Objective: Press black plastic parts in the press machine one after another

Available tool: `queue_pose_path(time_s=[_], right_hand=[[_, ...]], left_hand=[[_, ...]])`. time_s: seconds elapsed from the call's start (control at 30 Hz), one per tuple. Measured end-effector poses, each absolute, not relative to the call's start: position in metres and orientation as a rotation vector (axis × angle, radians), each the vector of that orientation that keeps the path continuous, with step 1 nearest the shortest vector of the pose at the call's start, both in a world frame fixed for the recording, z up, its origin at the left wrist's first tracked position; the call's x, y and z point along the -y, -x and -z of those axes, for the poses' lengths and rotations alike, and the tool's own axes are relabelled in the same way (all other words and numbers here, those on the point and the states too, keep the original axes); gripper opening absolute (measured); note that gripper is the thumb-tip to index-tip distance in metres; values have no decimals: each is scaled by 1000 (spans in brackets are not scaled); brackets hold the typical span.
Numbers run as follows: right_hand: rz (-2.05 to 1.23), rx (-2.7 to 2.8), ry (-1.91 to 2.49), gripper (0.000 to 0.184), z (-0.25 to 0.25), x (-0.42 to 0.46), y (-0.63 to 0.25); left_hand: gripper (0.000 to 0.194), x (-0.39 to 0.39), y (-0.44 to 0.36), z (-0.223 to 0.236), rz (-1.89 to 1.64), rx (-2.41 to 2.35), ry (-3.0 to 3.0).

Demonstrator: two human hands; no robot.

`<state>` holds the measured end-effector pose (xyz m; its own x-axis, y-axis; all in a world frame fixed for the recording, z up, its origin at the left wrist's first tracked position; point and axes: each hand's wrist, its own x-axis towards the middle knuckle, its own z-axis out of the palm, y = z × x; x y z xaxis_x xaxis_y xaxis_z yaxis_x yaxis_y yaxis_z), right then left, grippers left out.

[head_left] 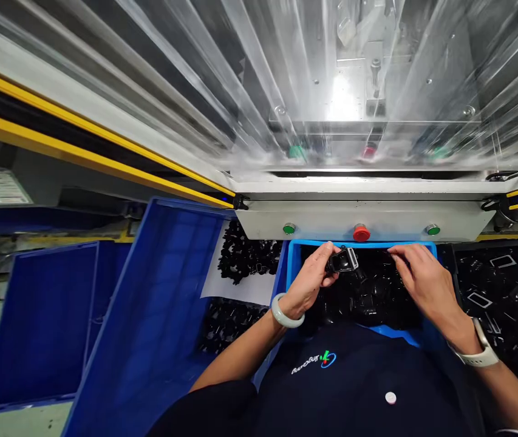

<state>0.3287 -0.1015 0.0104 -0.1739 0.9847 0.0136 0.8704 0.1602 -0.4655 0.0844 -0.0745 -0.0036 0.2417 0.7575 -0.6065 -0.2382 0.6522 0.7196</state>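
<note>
My left hand (308, 279) grips a small black plastic part with a silver rectangular frame (346, 261) on one side, held over the near-left area of a light blue bin (293, 261). Many glossy black parts (372, 291) fill that bin below. To the right, my right hand (427, 285) hovers over the same bin, its thumb and fingertips brought together by the far rim. Whether anything small sits in that pinch cannot be made out.
Beyond the bin is a machine panel with a red button (361, 232) and green buttons (289, 229), below a clear plastic curtain (259, 79). A large blue crate (149, 315) with black parts stands left. More black parts and silver frames (480, 300) lie right.
</note>
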Motion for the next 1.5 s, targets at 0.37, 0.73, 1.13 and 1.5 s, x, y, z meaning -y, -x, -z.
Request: queue_pose_path(time_s=[0.37,0.73,1.13,1.5], right_hand=[[-513,2558,1813,18,55,101,-318],[-1014,1934,1429,30,-41,84,-313],[-947,1915,1285,11,-40,52,-289],[-913,1779,1425,28,-79,-31,-289]], left_hand=[[64,72,-85,20,-826,-1025,-372],[65,71,-89,10,-844,-1192,-675],[52,59,-94,-6,-707,-1185,-1138],[17,0,-86,-45,-963,-1098,-1670]])
